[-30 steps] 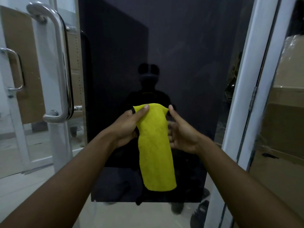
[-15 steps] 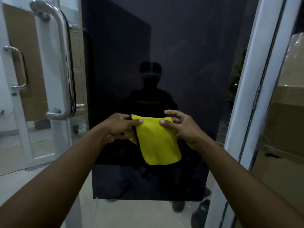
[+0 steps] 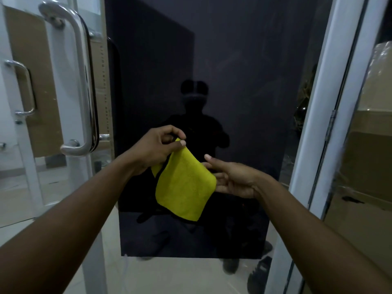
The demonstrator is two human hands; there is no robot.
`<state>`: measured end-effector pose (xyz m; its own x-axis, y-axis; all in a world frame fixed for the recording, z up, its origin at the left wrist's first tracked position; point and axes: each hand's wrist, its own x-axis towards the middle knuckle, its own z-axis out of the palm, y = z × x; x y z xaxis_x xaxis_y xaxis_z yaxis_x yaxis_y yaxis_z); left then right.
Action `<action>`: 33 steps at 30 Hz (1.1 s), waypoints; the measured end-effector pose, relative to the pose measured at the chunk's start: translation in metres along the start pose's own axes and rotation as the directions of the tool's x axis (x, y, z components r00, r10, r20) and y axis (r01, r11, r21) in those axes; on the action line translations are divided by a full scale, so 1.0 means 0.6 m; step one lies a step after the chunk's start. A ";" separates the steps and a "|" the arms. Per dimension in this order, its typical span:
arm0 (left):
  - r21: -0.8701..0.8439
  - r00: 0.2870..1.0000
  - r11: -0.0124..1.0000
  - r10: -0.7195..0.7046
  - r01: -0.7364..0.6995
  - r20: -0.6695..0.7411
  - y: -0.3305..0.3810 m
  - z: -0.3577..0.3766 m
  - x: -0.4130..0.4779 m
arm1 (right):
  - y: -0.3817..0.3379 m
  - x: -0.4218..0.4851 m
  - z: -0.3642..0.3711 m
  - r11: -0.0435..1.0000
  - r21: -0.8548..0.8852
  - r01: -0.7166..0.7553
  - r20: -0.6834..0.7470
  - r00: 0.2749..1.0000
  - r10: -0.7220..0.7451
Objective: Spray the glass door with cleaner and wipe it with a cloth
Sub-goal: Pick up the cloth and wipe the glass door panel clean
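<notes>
Two hands before glass door (image 3: 233,81): left hand (image 3: 154,149) pinches yellow cloth (image 3: 184,185) top corner, long axis hanging down; right hand (image 3: 231,179) open-fingered, touching its right edge.

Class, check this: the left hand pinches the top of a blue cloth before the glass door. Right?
No. The head view shows the cloth is yellow, not blue; the left hand does pinch its top before the glass door.

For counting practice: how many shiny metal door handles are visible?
2. A large pull handle on the glass door, upper left; a smaller handle on the door farther left. A dark bar behind the glass may be another.
</notes>
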<state>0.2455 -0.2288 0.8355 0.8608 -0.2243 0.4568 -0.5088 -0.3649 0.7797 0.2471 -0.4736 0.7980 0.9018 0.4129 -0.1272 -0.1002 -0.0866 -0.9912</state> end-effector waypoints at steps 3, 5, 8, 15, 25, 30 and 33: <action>0.011 0.997 0.997 0.072 -0.072 -0.024 0.009 0.000 -0.003 | 0.012 0.001 0.007 0.990 0.136 -0.046 0.106 0.994 0.031; -0.005 0.998 0.998 0.061 -0.061 -0.003 0.013 -0.004 -0.004 | 0.014 -0.001 0.014 0.973 0.229 0.025 0.153 0.986 -0.061; -0.030 0.999 0.999 0.045 -0.045 0.007 0.016 -0.010 -0.006 | 0.005 0.005 0.025 0.929 0.316 0.195 0.008 0.978 -0.208; 0.358 0.998 0.933 0.047 -0.034 -0.028 -0.005 -0.024 0.003 | -0.003 0.017 0.006 0.780 -0.356 0.515 -0.271 0.741 -0.614; 0.443 0.987 0.896 -0.107 0.042 0.123 -0.007 -0.031 0.004 | -0.020 0.014 -0.004 0.509 -0.744 0.433 -0.136 0.648 -0.749; 0.010 0.932 0.957 -0.284 0.290 0.225 -0.016 -0.016 -0.015 | -0.007 0.009 -0.007 0.662 -0.607 0.440 -0.084 0.793 -0.603; -0.040 0.917 0.930 -0.353 0.366 0.184 -0.032 0.007 -0.019 | 0.001 0.009 0.004 0.753 -0.544 0.371 -0.137 0.845 -0.516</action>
<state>0.2451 -0.2228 0.8136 0.9678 -0.2431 0.0653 -0.1581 -0.3852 0.9092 0.2509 -0.4693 0.7966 0.8719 0.2691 0.4092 0.4879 -0.4052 -0.7731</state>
